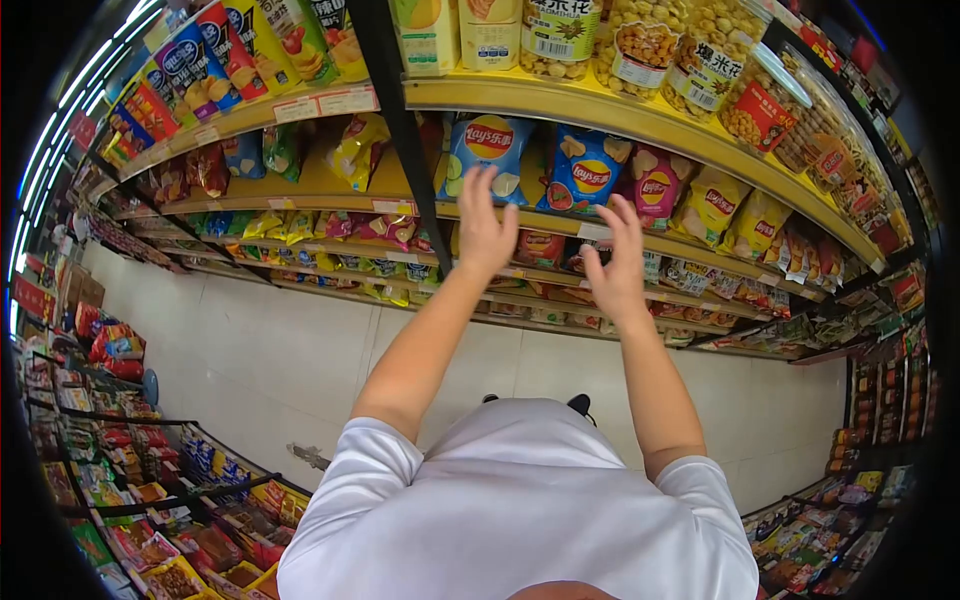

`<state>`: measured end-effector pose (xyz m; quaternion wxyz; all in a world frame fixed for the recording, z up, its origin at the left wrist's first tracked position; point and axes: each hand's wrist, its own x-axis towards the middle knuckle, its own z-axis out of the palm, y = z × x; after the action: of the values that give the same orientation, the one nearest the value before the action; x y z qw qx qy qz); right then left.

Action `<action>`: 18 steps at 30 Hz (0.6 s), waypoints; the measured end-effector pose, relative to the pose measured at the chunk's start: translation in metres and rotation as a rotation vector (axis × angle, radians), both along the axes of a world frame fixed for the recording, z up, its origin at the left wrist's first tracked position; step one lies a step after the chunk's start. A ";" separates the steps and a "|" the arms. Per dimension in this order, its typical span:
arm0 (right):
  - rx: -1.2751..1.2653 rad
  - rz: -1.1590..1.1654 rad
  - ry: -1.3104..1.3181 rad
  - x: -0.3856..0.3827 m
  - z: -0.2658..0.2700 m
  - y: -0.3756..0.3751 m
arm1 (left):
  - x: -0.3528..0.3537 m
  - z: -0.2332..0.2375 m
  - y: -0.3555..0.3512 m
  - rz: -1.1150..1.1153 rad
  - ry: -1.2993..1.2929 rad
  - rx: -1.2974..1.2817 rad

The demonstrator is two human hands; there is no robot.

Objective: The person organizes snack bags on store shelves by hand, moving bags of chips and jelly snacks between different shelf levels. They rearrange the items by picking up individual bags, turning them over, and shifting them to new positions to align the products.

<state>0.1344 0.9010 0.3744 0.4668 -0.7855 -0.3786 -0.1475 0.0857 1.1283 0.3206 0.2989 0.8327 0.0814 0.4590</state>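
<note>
Both arms reach up toward a shelf of chip bags. My left hand (486, 228), fingers apart and empty, is at the lower part of a light blue Lay's bag (489, 143); whether it touches the bag cannot be told. My right hand (617, 262) is also empty, its fingers spread, just below a darker blue Lay's bag (584, 170) and a pink bag (655, 188). Yellow bags (708, 205) stand farther right on the same yellow shelf (560, 213).
Above, a shelf edge (600, 100) carries popcorn jars (640, 45) and canisters (190, 65). A black post (405, 130) divides the shelving. More snack racks (190, 470) stand lower left and lower right. Pale floor tiles (270, 340) lie between.
</note>
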 end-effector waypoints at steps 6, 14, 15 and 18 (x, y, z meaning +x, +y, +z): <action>-0.130 0.278 0.314 0.016 -0.024 0.073 | 0.008 -0.002 0.049 0.109 0.318 -0.143; -0.280 0.318 0.437 0.038 -0.047 0.112 | 0.008 -0.013 0.054 0.009 0.331 -0.151; -0.245 0.368 0.541 0.035 -0.045 0.111 | 0.005 -0.011 0.053 -0.016 0.326 -0.169; -0.126 0.434 0.597 0.028 -0.051 0.102 | -0.008 0.002 0.049 -0.036 0.387 -0.235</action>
<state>0.1619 1.0034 0.3237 0.5276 -0.7225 -0.3920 0.2143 0.0778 1.1776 0.3228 0.3809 0.8659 0.1753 0.2728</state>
